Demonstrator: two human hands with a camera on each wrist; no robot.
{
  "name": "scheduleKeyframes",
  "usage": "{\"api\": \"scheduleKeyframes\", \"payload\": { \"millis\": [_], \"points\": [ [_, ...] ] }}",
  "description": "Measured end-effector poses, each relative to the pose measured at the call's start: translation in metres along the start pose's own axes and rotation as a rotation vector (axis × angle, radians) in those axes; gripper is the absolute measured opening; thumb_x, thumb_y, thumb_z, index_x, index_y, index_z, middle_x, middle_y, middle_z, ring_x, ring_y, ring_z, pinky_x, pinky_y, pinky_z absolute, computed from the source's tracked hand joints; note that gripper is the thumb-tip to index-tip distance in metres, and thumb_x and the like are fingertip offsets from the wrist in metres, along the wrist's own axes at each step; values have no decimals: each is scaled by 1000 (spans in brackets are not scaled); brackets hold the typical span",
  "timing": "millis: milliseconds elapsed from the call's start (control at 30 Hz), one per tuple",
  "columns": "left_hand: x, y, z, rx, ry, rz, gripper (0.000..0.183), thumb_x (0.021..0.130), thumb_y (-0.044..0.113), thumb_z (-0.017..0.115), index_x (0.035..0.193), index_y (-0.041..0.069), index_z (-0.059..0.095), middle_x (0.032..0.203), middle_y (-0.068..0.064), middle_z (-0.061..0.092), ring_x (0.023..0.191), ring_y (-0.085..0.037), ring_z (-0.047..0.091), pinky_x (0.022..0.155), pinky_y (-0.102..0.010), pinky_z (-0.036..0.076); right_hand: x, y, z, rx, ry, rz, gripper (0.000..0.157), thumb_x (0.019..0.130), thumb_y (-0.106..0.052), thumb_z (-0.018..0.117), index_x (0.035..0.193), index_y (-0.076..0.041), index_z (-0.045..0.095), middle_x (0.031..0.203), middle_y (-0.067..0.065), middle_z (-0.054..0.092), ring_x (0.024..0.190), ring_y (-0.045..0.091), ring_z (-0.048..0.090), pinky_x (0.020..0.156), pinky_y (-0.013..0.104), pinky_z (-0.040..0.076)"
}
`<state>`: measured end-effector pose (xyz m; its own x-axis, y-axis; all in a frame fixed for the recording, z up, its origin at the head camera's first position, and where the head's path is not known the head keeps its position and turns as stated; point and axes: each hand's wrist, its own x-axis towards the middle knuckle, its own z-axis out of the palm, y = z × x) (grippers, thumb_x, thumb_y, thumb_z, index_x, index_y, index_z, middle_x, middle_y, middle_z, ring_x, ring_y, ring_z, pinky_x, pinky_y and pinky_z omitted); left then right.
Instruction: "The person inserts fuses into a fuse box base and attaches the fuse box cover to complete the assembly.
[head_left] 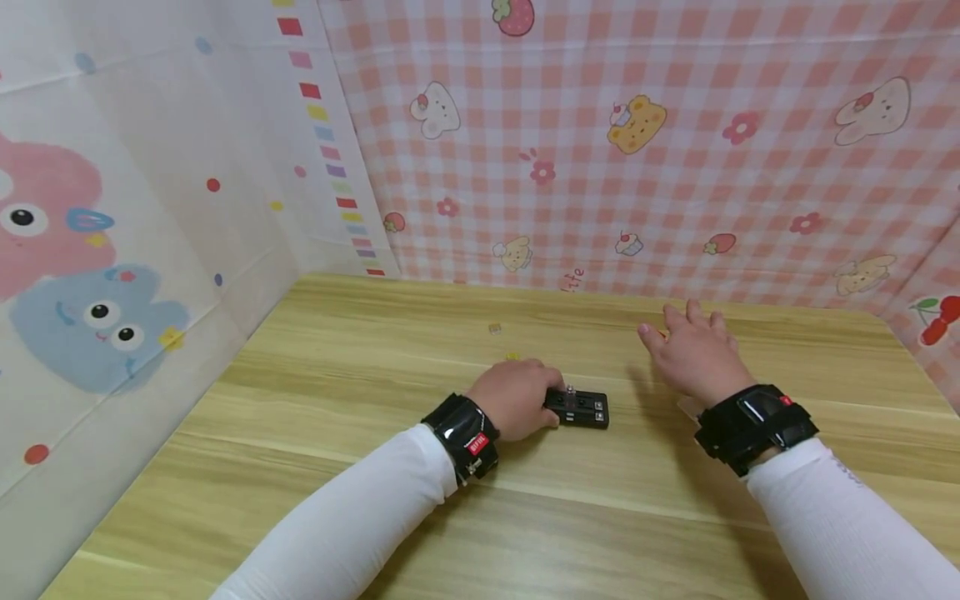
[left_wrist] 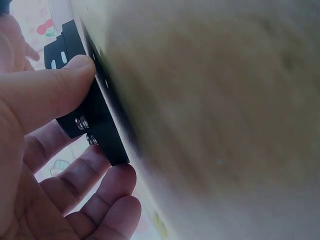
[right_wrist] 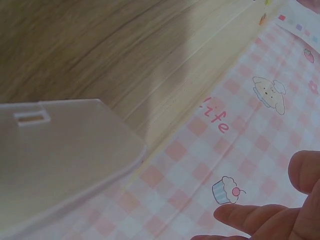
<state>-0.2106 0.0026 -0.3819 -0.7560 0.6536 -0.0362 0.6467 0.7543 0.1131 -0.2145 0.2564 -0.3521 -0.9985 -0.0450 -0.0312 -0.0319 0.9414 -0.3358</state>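
- Left hand (head_left: 517,398): thumb and fingers grip the left end of a black module (head_left: 588,409).
- Right hand (head_left: 697,354): fingers spread above the table (head_left: 540,525), towards its far edge; an orange item (head_left: 664,333), mostly hidden, shows by the thumb; contact cannot be determined.
- Module: mid-table, well in from both side edges.
- Yellow piece (head_left: 512,357): just beyond left hand.
- Small tan piece (head_left: 495,329): nearer the far edge.

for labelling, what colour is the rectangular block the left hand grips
Black block, clearest in the head view.
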Motion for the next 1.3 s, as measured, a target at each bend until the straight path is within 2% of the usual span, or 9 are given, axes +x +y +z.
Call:
{"api": "scheduleKeyframes", "payload": {
  "millis": [567, 667, 767, 833, 1033, 1200, 1300],
  "points": [
    [4, 4, 0, -8, -8, 2, 41, 78, 43, 74, 112, 23, 64, 97, 6, 60, 78, -8, 49, 75, -30, 45, -1, 1, -1, -17, 4, -12, 77, 98, -55, 19, 142, 8, 25, 146, 36, 5, 124, 59, 1, 95, 75, 11],
    [4, 4, 0, -12, -8, -1, 41, 76, 42, 75, 110, 23, 65, 96, 6, 60, 77, -7, 49, 74, -29, 45, -1, 3, -3, -33, 4, -41, 65, 101, -44, 26, 140, 8, 30, 145, 35, 10, 126, 56, 3, 98, 72, 11],
    [6, 4, 1, -25, 0, 8, 40, 75, 42, 77, 108, 23, 65, 93, 7, 59, 76, -7, 48, 72, -29, 45, -1, 8, -7, -147, -7, -114, 46, 101, -24, 32, 134, 7, 43, 142, 35, 22, 128, 51, 8, 102, 67, 12],
    [7, 5, 2, -36, 1, 4, 39, 74, 41, 77, 106, 23, 65, 91, 8, 58, 75, -7, 48, 71, -28, 44, 0, 12, -10, -147, -24, -117, 42, 100, -17, 34, 133, 7, 45, 142, 34, 25, 130, 48, 9, 103, 64, 12],
    [8, 2, 2, -77, -21, -2, 43, 72, 42, 79, 107, 22, 64, 91, 8, 56, 75, -7, 48, 71, -27, 43, 0, 25, -19, 21, -67, 22, 54, 101, -30, 35, 140, 8, 32, 138, 35, 32, 121, 48, 31, 94, 66, 30],
    [6, -4, 1, -179, -85, -16, 50, 71, 41, 80, 113, 21, 62, 101, 7, 57, 82, -7, 49, 76, -28, 44, -4, 36, -28, -8, -81, 6, 46, 99, -23, 42, 133, 8, 42, 125, 35, 47, 108, 45, 46, 85, 62, 41],
    [4, -9, 0, -226, -101, -38, 54, 71, 37, 80, 118, 19, 61, 108, 5, 57, 87, -7, 49, 82, -30, 44, -7, 41, -32, -25, -74, -2, 41, 97, -19, 46, 128, 9, 48, 118, 34, 52, 100, 41, 51, 79, 58, 46]
  ]
}}
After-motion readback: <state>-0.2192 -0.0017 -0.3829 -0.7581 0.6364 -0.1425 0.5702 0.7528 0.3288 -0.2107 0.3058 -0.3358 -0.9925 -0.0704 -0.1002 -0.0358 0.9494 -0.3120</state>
